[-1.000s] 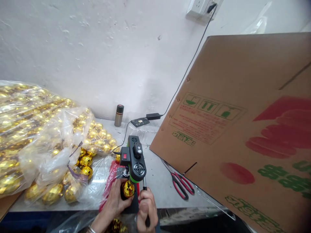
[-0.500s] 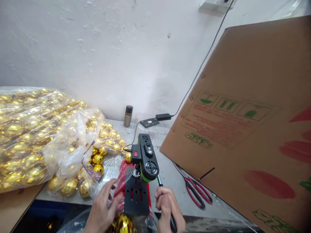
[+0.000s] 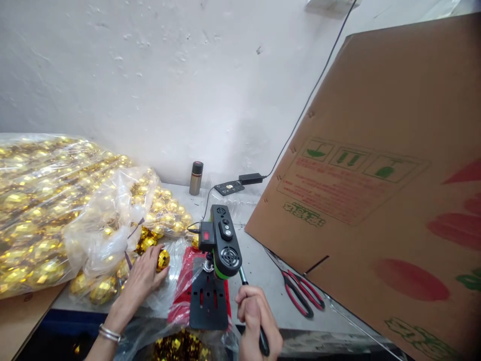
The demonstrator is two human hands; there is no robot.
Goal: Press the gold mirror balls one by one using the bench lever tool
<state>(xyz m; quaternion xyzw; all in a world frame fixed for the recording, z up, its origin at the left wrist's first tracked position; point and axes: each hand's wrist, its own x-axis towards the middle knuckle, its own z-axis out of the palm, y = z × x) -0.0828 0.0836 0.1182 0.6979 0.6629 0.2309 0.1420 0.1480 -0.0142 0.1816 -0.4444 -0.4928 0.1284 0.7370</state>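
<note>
The left hand (image 3: 145, 271)'s fingers are curling around a gold ball (image 3: 164, 259), left of the machine (image 3: 225, 238); the right hand (image 3: 257, 316)'s are clenching the lever (image 3: 264, 343), on the machine's near right. The smooth ball could be slipping out if the pinch is loose; slick red plastic (image 3: 183, 288) under the machine could be letting it slide during a hard pull. Behind the machine, a bottle (image 3: 196, 179) is standing on the grey table (image 3: 257, 271) before a white wall (image 3: 180, 80); a cardboard box (image 3: 356, 150) is filling its right.
</note>
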